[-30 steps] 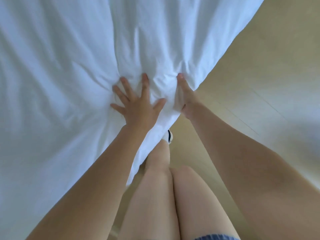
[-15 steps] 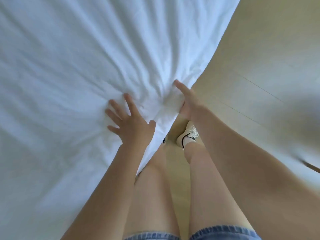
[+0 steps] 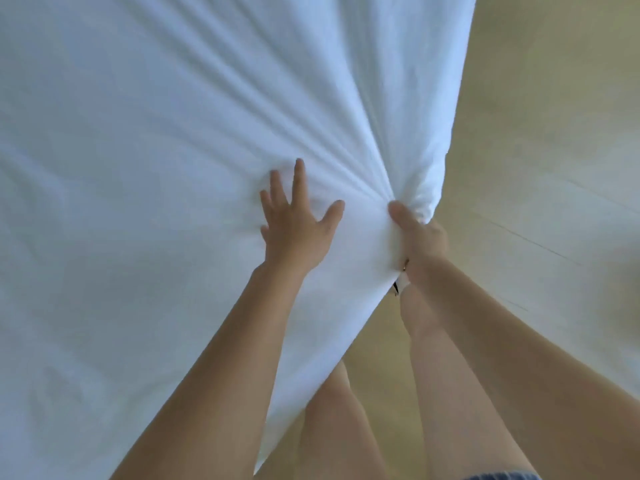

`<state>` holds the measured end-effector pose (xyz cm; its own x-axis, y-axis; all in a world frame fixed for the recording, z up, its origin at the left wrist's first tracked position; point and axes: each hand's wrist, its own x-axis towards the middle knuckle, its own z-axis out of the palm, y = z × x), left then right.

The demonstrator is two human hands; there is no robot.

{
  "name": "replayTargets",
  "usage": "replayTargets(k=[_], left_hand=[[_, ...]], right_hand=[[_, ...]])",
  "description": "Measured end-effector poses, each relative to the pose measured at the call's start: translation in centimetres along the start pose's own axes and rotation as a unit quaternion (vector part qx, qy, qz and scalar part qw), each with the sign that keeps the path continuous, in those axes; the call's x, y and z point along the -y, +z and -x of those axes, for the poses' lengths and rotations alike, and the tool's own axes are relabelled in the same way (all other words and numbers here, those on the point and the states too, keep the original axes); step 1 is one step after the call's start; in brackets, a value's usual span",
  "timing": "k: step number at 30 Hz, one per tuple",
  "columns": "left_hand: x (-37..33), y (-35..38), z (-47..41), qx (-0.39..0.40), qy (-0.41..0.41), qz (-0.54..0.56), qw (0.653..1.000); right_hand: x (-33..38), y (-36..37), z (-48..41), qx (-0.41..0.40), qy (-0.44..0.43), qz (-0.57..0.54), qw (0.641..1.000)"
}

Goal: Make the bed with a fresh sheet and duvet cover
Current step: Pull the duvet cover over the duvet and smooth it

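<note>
The white sheet (image 3: 173,133) covers the bed across your left and centre, its creases fanning toward the corner at the tan floor (image 3: 540,140). Your left hand (image 3: 298,230) presses flat on it, fingers spread. Just beside it, your right hand (image 3: 420,237) grips the bunched corner, thumb on top.

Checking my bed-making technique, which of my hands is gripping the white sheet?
The right hand: it pinches the bunched sheet corner. The left hand only presses flat, fingers spread.
</note>
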<state>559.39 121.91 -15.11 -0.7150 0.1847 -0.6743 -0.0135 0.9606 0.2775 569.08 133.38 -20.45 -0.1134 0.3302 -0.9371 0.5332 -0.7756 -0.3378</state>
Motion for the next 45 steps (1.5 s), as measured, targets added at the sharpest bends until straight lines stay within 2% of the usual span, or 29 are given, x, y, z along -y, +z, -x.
replayTargets(k=[2,4,6,8,13,17,22,25,28,30,32,34,35,36,39,42,45], left_hand=[[-1.2,1.4,0.1,0.079,-0.056,-0.05,0.994],[-1.5,2.0,0.7,0.101,-0.105,-0.051,0.988],[-2.1,1.3,0.8,0.079,-0.121,-0.032,0.989],[-3.3,0.0,0.4,0.041,-0.111,-0.028,0.993],[-10.0,-3.4,-3.3,-0.017,-0.026,0.019,0.999],[-16.8,-5.5,-7.7,-0.035,0.052,0.056,0.996],[-22.7,-7.2,-14.0,-0.039,0.085,0.094,0.991],[-25.2,-8.7,-17.0,-0.026,0.101,0.105,0.989],[-27.4,-11.2,-18.8,-0.024,0.075,0.158,0.984],[-29.1,-12.1,-19.3,-0.005,0.061,0.205,0.977],[-30.9,-11.5,-18.7,0.051,0.091,0.116,0.988],[-31.5,-9.5,-18.3,0.123,0.086,0.006,0.989],[-31.3,-8.5,-18.5,0.145,0.056,-0.021,0.988],[-31.3,-7.9,-18.8,0.149,0.024,-0.021,0.988],[-32.4,-8.1,-20.4,0.064,-0.022,0.101,0.993],[-36.0,-10.7,-21.2,-0.026,-0.018,0.221,0.975],[-41.2,-13.3,-22.6,-0.078,0.008,0.281,0.956]], right_hand=[[0.3,-0.9,-0.8,-0.013,0.029,0.006,0.999],[1.6,-0.1,-1.4,0.025,0.07,0.04,0.996],[3.6,0.4,-2.5,0.091,0.088,0.054,0.991],[7.4,0.1,-3.6,0.139,0.061,0.059,0.987],[20.4,1.5,-5.7,0.179,-0.04,0.088,0.979],[27.4,3.3,-6.9,0.16,-0.071,0.069,0.982],[33.0,6.0,-7.5,0.136,-0.089,0.024,0.986],[37.3,8.5,-8.6,0.119,-0.069,-0.015,0.99],[40.6,9.8,-5.8,0.111,-0.094,-0.005,0.989],[40.9,7.2,-4.7,0.063,-0.104,-0.016,0.992],[40.4,2.6,-4.5,-0.033,-0.11,-0.048,0.992],[39.9,-0.6,-6.1,-0.101,-0.065,-0.024,0.992],[40.2,-0.8,-7.0,-0.092,-0.046,0.007,0.995],[40.9,-0.6,-7.7,-0.044,-0.038,0.037,0.998],[44.2,0.8,-9.4,0.099,-0.054,0.075,0.991],[49.9,1.1,-11.4,0.217,-0.047,-0.003,0.975],[57.2,3.0,-13.8,0.26,-0.057,-0.003,0.964]])
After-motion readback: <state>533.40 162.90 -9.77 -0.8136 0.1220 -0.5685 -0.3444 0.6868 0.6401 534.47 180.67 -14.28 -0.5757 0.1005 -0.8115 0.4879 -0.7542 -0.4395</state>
